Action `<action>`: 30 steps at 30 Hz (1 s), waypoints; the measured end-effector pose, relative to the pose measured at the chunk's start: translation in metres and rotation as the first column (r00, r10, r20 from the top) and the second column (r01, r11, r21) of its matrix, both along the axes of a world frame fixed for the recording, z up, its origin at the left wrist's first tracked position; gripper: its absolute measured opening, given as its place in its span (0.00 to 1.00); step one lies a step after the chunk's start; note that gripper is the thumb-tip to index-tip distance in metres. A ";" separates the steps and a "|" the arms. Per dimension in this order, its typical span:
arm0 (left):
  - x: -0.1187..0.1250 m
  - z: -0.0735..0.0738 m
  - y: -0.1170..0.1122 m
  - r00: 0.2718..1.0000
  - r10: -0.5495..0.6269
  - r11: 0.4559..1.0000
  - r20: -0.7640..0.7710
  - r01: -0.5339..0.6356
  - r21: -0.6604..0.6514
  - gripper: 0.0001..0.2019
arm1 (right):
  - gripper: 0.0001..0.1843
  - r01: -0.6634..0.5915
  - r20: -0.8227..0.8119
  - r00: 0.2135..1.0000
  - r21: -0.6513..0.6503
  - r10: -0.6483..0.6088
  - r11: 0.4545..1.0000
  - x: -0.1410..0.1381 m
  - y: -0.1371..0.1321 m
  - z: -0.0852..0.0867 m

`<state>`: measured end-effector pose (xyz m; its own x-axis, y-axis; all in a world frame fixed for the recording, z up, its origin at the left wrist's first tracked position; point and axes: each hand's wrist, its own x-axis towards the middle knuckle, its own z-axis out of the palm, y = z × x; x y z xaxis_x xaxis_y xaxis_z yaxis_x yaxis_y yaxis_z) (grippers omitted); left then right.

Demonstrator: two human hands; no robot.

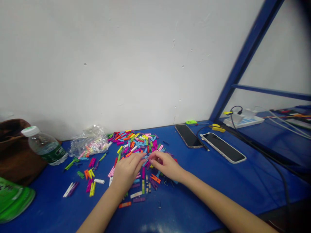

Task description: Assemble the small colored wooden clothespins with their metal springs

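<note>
My left hand (128, 167) and my right hand (167, 164) meet fingertip to fingertip over a pile of small coloured clothespins (137, 139). Both are closed in a pinch. A bit of light blue (146, 157), seemingly a clothespin, shows between the fingertips; its far part is hidden by them. Just below the hands lie loose clothespin halves, among them a white one (136, 194), a purple one (139, 200) and an orange one (124, 205). An orange clothespin (155, 178) rests under my right wrist.
Left of the pile are scattered clothespins (92, 188), a clear plastic bag (89, 142), a water bottle (48, 147), a green bottle (14, 200) and a brown bag (17, 155). Two phones (188, 136), cables (264, 155) and a power strip (244, 121) lie right on the blue table (204, 187).
</note>
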<state>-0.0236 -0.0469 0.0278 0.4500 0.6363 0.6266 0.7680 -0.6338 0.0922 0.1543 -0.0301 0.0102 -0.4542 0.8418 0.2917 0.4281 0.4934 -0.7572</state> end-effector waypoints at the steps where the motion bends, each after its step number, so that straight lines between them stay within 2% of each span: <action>1: 0.000 0.000 0.000 1.000 0.004 1.000 -0.001 -0.004 -0.006 0.11 | 0.09 -0.006 0.130 0.992 0.112 -0.008 0.994 0.001 0.000 0.001; 3: 0.000 0.000 0.000 1.000 0.011 1.000 -0.008 -0.011 -0.013 0.11 | 0.08 -0.076 0.347 0.938 0.271 -0.024 0.960 0.002 -0.001 0.003; 5: 0.000 0.000 0.001 1.000 0.017 1.000 -0.018 -0.017 -0.019 0.11 | 0.09 -0.124 0.469 0.882 0.336 -0.051 0.934 0.003 -0.001 0.003; 7: 0.000 -0.001 0.001 0.999 0.023 0.999 -0.036 -0.024 -0.027 0.11 | 0.10 -0.124 0.524 0.846 0.362 -0.092 0.924 0.003 -0.001 0.003; 14: 0.001 -0.002 0.001 0.995 0.043 0.998 -0.091 -0.046 -0.032 0.12 | 0.08 -0.102 0.598 0.779 0.418 -0.189 0.903 0.003 0.002 0.000; 22: 0.000 -0.003 0.001 0.989 0.061 0.997 -0.134 -0.067 -0.045 0.11 | 0.09 -0.097 0.598 0.774 0.437 -0.208 0.894 0.004 0.003 -0.001; 30: -0.001 -0.005 0.003 0.990 0.029 0.998 -0.138 -0.035 -0.042 0.10 | 0.10 -0.113 0.614 0.752 0.478 -0.239 0.871 0.002 0.005 -0.004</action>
<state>-0.0249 -0.0437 0.0225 0.5086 0.6779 0.5308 0.7953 -0.6061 0.0119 0.1560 -0.0254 0.0058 -0.6265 0.7165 0.3068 0.7574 0.6525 0.0230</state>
